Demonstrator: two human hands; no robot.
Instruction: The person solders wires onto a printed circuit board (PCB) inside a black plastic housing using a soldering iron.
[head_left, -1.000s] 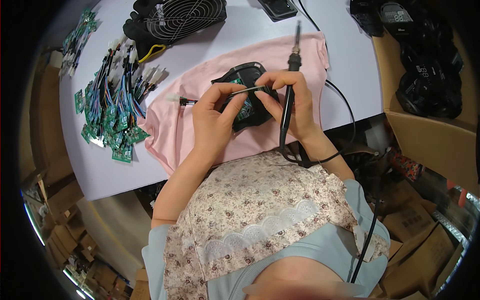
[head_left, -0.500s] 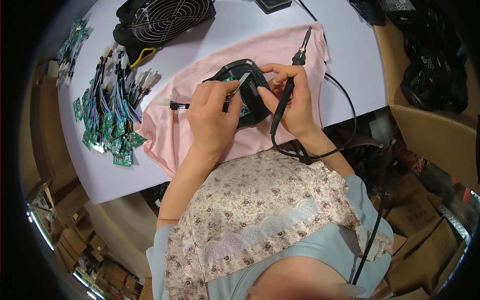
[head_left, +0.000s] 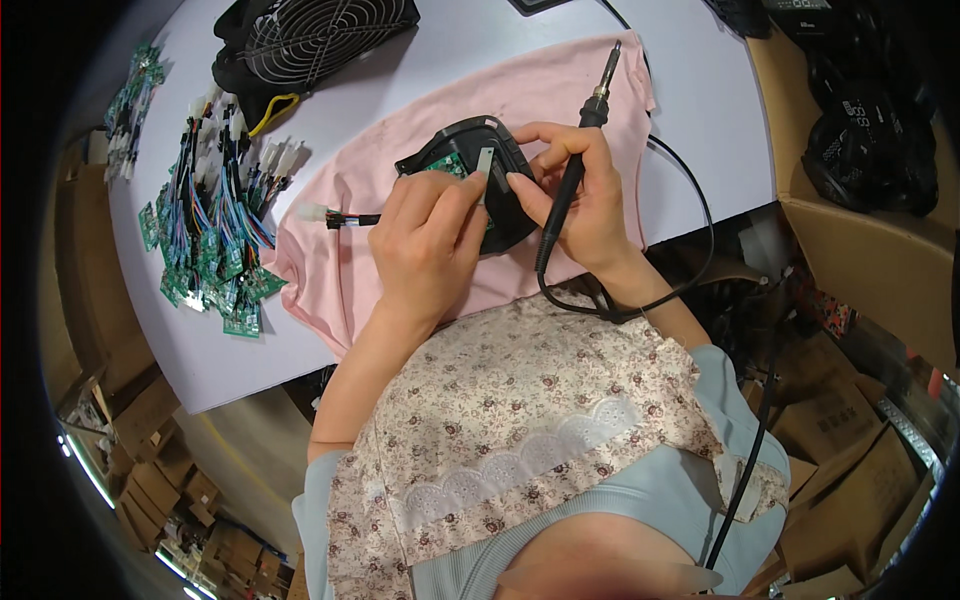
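Observation:
A black plastic housing (head_left: 508, 205) with a green circuit board (head_left: 446, 165) inside lies on a pink cloth (head_left: 330, 190). My left hand (head_left: 425, 240) is closed over the housing, its fingertips pinching a small silver metal strip (head_left: 486, 160) laid against the inside. My right hand (head_left: 592, 205) grips a black soldering iron (head_left: 570, 185), its metal tip pointing up and away, and its thumb and forefinger rest at the housing's right edge. A bundle of coloured wires with a white connector (head_left: 314, 213) comes out at the left, partly hidden by my left hand.
Several green boards with wire leads (head_left: 210, 240) lie piled at the left. Behind stands a black fan (head_left: 320, 40) with a wire guard. The iron's black cord (head_left: 708, 230) loops at the right, beside a cardboard box (head_left: 860, 260) holding black display units (head_left: 870, 150).
The silver strip has turned more upright, and my left fingers have slid slightly down along it. The housing and both hands have shifted a little left in view.

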